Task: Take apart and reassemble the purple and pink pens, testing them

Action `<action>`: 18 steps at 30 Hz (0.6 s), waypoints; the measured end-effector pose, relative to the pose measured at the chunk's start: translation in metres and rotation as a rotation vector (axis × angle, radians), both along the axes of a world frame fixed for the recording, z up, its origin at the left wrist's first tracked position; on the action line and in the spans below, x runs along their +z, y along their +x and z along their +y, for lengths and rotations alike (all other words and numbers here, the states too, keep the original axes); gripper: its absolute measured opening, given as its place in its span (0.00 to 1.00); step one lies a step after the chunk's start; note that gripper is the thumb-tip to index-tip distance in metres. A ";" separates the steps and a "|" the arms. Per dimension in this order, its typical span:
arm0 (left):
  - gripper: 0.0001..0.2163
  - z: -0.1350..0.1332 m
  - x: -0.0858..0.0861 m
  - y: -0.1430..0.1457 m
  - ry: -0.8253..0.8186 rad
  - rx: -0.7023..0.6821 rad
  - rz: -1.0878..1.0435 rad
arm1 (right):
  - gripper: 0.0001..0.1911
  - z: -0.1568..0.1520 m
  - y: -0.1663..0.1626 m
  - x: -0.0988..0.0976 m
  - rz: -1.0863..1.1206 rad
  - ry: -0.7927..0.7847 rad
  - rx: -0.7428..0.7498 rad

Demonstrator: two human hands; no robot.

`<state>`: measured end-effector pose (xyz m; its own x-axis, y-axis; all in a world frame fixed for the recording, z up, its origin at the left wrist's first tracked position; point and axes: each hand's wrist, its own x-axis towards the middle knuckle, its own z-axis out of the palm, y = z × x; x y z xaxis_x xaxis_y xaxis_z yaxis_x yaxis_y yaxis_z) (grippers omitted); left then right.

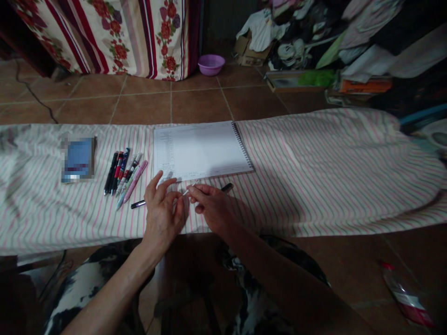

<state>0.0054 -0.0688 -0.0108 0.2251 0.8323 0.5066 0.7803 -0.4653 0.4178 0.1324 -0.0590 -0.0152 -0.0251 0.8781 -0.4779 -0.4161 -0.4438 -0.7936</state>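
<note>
My left hand (161,209) and my right hand (211,204) meet just in front of the sketch pad. Their fingertips pinch a thin white rod (186,192) between them; its exact kind is too small to make out. Some fingers of my left hand are raised and spread. A dark pen-like piece (138,204) lies on the cloth left of my left hand, and a black pen-like end (227,187) shows beyond my right hand. Whether these two are one pen is hidden by my hands. The spiral-bound pad (204,149) lies open, with a printed table along its left side.
Several pens (122,174) lie in a row left of the pad, beside a blue-covered box or book (77,159). A striped cloth (314,172) covers the long low table. On the floor are a purple basin (211,65), piled clothes and boxes, and a bottle (407,295).
</note>
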 end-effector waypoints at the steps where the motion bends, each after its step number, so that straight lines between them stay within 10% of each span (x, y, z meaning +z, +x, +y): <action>1: 0.04 0.000 0.000 0.000 -0.005 0.005 0.000 | 0.11 0.000 0.000 0.000 0.000 0.000 -0.002; 18: 0.03 0.001 -0.004 -0.005 0.012 0.023 0.051 | 0.12 0.001 -0.001 -0.002 -0.023 0.004 -0.009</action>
